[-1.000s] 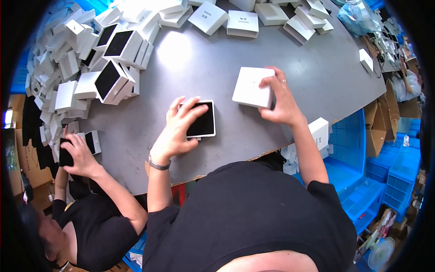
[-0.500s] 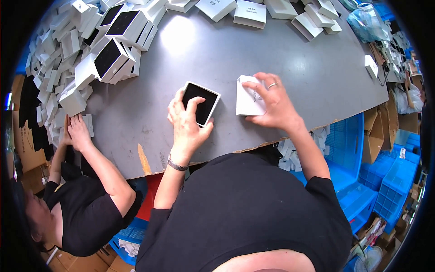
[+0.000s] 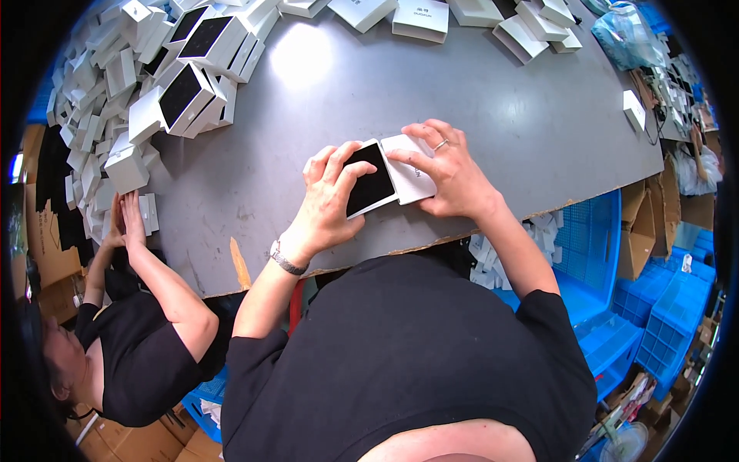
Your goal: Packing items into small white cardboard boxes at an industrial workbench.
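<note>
My left hand [image 3: 327,189] grips a white box base with a black insert [image 3: 375,185], fingers curled over its near left side. Beside it, my right hand [image 3: 454,169] holds a white box lid [image 3: 408,173] with dark print on its top, thumb at the near edge and fingers over the far part. The lid and the base meet along their facing edges, both low over the grey table [image 3: 485,100]. The base leans slightly. Parts of both pieces are hidden under my fingers.
A large heap of white boxes [image 3: 127,165] covers the table's left side, where a co-worker's hands [image 3: 131,223] touch one. More boxes [image 3: 419,19] line the far edge. A single white box [image 3: 633,110] lies at the right. Blue crates [image 3: 585,239] stand below the table's right edge.
My left hand has carried the base to the right, tilting it. My right hand has brought the lid slightly left, so the gap between them has closed.
</note>
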Demonstrator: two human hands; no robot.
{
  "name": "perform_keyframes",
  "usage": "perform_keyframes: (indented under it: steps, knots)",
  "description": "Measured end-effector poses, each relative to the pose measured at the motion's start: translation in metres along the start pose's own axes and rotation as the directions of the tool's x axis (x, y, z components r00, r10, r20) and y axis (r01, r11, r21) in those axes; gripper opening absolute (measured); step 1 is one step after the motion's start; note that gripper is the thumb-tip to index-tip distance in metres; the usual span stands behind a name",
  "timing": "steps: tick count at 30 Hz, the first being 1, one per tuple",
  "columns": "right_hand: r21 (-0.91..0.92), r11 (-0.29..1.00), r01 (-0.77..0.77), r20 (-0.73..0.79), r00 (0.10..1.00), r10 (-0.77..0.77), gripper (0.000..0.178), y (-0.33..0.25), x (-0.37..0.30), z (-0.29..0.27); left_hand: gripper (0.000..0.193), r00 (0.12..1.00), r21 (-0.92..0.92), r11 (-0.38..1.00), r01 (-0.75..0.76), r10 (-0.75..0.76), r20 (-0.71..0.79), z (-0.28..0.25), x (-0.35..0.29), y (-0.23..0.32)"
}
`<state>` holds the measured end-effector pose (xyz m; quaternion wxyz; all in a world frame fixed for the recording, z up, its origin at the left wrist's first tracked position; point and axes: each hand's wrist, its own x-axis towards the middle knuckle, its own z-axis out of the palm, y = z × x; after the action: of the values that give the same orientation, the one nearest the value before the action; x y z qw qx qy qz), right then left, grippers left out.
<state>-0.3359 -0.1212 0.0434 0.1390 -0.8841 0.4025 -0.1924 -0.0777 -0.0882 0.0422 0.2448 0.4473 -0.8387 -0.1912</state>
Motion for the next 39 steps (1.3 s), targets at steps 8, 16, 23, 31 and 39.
perform_keyframes:
  steps: [8,16,23,31,39]
  knots:
    - [0.174,0.981,0.084,0.000,0.996,-0.085,0.085,0.016,0.004,0.001,0.078,0.984,-0.339,0.935,0.107,-0.050,0.174,0.000,-0.008,-0.008]
    - [0.141,0.987,0.082,0.081,0.992,-0.094,0.082,0.003,-0.008,-0.002,0.097,0.978,-0.260,0.959,0.112,-0.060,0.201,-0.003,-0.002,-0.004]
    - [0.147,0.989,0.024,-0.002,1.000,-0.024,0.082,-0.011,-0.004,0.017,0.115,0.999,-0.461,0.888,0.004,0.021,0.050,0.017,0.003,-0.009]
    - [-0.027,0.999,0.046,-0.034,0.998,-0.047,0.077,-0.039,0.007,0.019,0.096,0.875,-0.841,0.538,0.051,-0.430,-0.222,0.049,0.023,0.022]
    - [-0.331,0.908,-0.257,0.418,0.823,0.386,0.077,0.046,0.048,-0.081,0.078,0.499,0.206,0.663,0.720,-0.287,-0.818,-0.103,0.026,-0.114]
